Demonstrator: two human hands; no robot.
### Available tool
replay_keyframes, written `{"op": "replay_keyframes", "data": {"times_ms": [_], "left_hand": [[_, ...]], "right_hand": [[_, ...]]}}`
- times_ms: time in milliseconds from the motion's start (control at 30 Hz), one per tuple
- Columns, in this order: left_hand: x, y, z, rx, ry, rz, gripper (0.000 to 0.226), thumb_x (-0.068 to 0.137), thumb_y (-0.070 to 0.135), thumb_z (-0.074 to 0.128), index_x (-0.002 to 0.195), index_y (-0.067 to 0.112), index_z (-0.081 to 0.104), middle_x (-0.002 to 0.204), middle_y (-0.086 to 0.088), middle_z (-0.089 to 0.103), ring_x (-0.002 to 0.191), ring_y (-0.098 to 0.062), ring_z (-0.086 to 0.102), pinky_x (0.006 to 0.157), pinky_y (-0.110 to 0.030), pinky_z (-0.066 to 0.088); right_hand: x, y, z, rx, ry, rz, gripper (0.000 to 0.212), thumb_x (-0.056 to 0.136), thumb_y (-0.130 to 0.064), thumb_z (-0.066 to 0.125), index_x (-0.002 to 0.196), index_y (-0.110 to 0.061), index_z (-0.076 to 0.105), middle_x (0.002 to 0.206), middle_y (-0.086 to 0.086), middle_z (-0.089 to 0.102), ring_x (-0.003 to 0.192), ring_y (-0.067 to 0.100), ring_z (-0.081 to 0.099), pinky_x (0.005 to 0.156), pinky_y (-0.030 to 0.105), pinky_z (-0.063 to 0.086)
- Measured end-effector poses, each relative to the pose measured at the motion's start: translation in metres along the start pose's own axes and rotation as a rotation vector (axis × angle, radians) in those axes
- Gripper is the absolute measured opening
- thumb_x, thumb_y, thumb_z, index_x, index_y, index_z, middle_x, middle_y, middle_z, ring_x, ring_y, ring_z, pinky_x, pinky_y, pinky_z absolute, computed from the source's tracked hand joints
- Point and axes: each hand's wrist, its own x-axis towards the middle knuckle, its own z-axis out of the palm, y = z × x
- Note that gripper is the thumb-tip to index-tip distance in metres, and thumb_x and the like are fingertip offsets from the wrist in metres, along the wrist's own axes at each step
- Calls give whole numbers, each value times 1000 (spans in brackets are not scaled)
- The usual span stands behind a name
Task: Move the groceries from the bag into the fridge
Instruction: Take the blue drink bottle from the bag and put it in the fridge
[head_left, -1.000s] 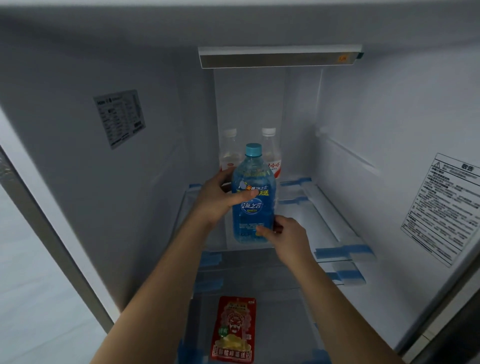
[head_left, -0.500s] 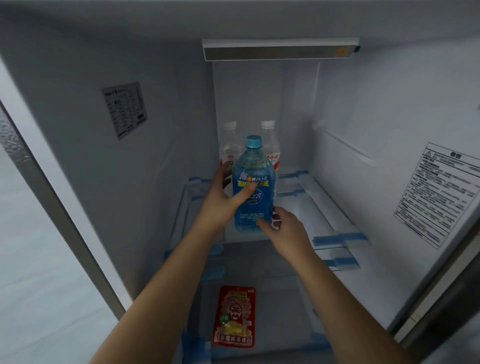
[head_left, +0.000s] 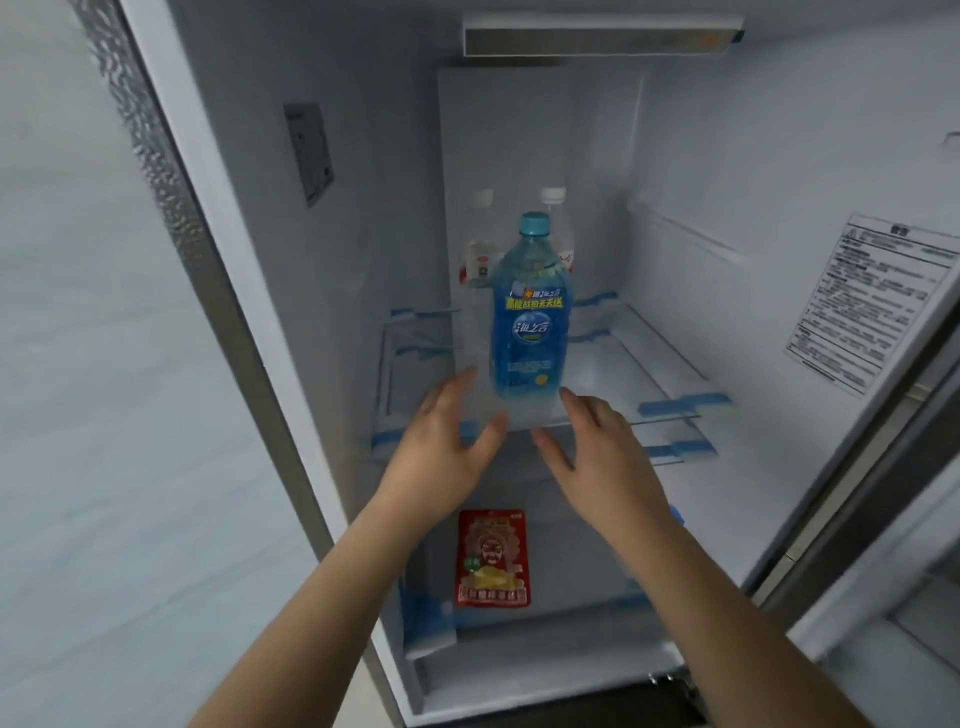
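Observation:
A blue drink bottle (head_left: 530, 312) with a teal cap stands upright on the glass shelf (head_left: 618, 374) inside the open fridge. Behind it stand two clear bottles with white caps, one on the left (head_left: 475, 249) and one on the right (head_left: 555, 200), partly hidden. My left hand (head_left: 441, 457) is in front of and below the blue bottle, fingers spread, holding nothing. My right hand (head_left: 597, 457) is beside it, also open and apart from the bottle. A red snack packet (head_left: 492, 558) lies flat on the shelf below. The bag is out of view.
The fridge's left wall carries a grey label (head_left: 309, 153), the right wall a white printed sticker (head_left: 872, 301). A light bar (head_left: 597, 39) runs across the top. Blue tape strips (head_left: 680, 402) hold the shelf edges. The fridge's frame edge (head_left: 218, 291) stands to the left.
Both hands have let go of the blue bottle and drawn back toward me. The bottle stays upright on the shelf. The view has shifted, showing more of the left frame.

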Motion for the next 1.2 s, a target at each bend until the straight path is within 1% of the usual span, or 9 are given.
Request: {"op": "replay_keyframes", "data": {"times_ms": [167,267,367,500,600,800,900,1067,1200], "left_hand": [[-40,-14,-2,225,-62,149,64,94,51,48,149,22,33,153,0,38,142,-17,30,116,-33,24],[-61,-23,0,396,-102,165,68,94,59,36,152,27,25,160,5,26,149,-15,14,120,-40,6],[-82,-30,4,552,-91,240,72,91,64,19,151,26,28,159,4,28,149,-17,15,117,-41,-6],[-108,-39,6,684,-84,293,63,96,57,34,150,24,35,156,-1,36,148,-22,23,119,-43,-1],[-128,-35,6,772,-102,310,61,97,57,29,151,27,32,158,-1,33,149,-24,20,119,-48,-1],[-172,-11,14,810,-104,291,57,99,54,28,151,30,33,158,-1,33,149,-25,21,119,-50,4],[-194,6,22,772,-92,259,57,99,56,22,151,34,29,160,2,29,150,-22,16,120,-48,1],[-240,42,42,726,-139,255,65,96,61,9,154,34,21,163,4,19,151,-19,5,121,-47,-2],[-266,65,58,707,-213,301,76,90,65,-11,154,35,17,161,0,25,151,-22,10,121,-52,5]], "right_hand": [[-39,-19,1,-118,-62,-9,68,92,-56,34,144,-13,40,143,11,48,131,28,45,104,43,43],[-64,-26,1,-167,-70,-20,66,92,-55,33,138,-10,45,136,13,53,125,30,51,100,45,47],[-89,-30,-3,-226,-115,-16,67,93,-57,26,140,-12,44,139,13,51,129,30,48,104,44,44],[-123,-32,-11,-292,-147,-6,71,93,-60,18,143,-16,42,143,12,49,133,30,44,107,43,39],[-144,-29,-20,-307,-183,8,70,93,-60,18,149,-19,31,152,9,38,140,28,34,112,40,31],[-188,-19,-43,-286,-227,16,71,93,-60,12,151,-22,23,157,6,28,145,25,24,116,40,26],[-221,-7,-60,-305,-230,29,73,92,-62,6,150,-22,27,156,6,32,144,25,28,115,40,30],[-274,10,-90,-341,-208,91,64,96,-58,24,146,-21,39,150,9,41,137,29,40,108,40,35],[-310,23,-108,-343,-177,175,62,94,-55,40,145,-20,40,149,9,44,136,28,43,108,38,34]]}}
